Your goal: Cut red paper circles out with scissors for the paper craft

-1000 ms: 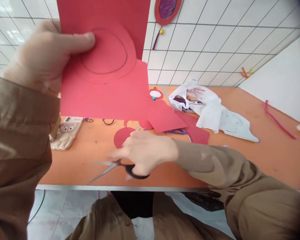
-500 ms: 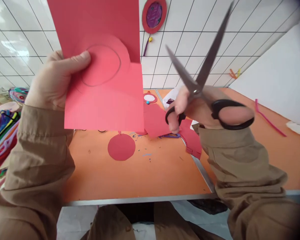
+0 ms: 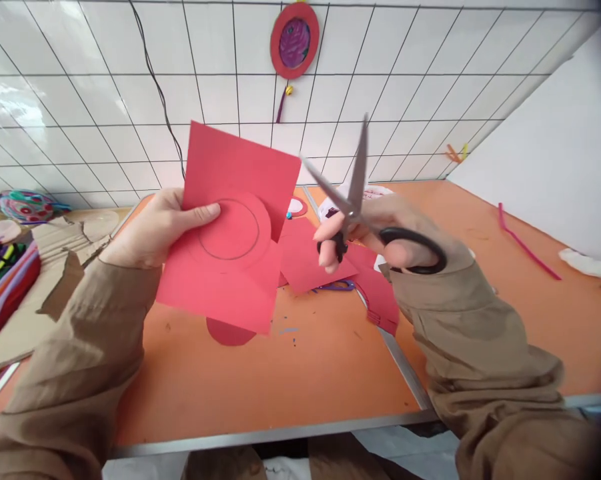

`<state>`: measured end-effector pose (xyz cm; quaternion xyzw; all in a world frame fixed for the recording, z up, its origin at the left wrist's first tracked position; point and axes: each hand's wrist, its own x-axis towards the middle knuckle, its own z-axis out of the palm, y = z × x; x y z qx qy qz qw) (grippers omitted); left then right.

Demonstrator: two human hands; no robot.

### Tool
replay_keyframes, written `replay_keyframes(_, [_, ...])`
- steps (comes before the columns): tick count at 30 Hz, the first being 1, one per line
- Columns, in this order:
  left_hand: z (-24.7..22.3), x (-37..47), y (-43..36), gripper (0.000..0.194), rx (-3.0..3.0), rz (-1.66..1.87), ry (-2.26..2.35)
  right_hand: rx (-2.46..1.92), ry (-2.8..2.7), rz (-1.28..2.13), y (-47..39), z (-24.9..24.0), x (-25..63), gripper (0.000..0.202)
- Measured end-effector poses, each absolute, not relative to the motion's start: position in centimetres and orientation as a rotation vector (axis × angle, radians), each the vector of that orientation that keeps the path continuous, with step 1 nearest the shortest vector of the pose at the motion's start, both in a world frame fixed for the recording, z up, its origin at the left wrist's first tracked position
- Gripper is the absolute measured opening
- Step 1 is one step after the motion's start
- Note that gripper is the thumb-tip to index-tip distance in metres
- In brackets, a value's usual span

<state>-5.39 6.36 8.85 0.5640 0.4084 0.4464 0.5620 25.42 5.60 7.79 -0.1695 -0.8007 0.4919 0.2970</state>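
My left hand grips a red paper sheet by its left side, thumb on top. A round pencil line is drawn on the sheet, and a curved cut runs along its upper right part. My right hand holds black-handled scissors with the blades spread apart, pointing up beside the sheet's right edge and not visibly touching it. Below the sheet, partly covered by it, a red paper disc lies on the orange table.
More red paper, purple scissors and a curved red strip lie mid-table. Cardboard and colourful pipe cleaners are at left. A pink pipe cleaner lies right. A round red ornament hangs on the tiled wall.
The sheet in my left hand has moved down and tilted, now covering part of the disc. My right hand has come slightly left with the scissors, whose blades are a little closer together.
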Motion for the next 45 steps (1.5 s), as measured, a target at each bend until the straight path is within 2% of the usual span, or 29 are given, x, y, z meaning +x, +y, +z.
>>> replay_keyframes(11, [8.2,-5.5,7.2,0.013,1.192,1.015,0.948,-0.793,-2.232,1.436,7.6,7.0,25.4,0.060])
replay_keyframes(18, [7.0,-5.2,7.5,0.015,1.180,0.953,0.946,-0.731,-2.224,1.606,8.0,6.5,24.3,0.061])
replay_keyframes(31, [5.8,-3.3,6.9,0.014,1.077,0.810,0.899,-0.734,-2.180,1.504,7.6,6.4,23.0,0.062])
replay_keyframes(36, [5.6,-3.0,6.8,0.013,1.033,0.801,0.889,-0.660,-2.150,1.600,7.8,6.2,22.9,0.058])
replay_keyframes(41, [5.4,-3.0,6.9,0.012,1.033,0.787,0.881,-0.736,-2.090,1.645,7.6,6.1,22.7,0.066])
replay_keyframes(45, [5.3,-3.0,6.8,0.012,1.025,0.775,0.856,-0.705,-2.058,1.656,7.5,6.1,22.6,0.060])
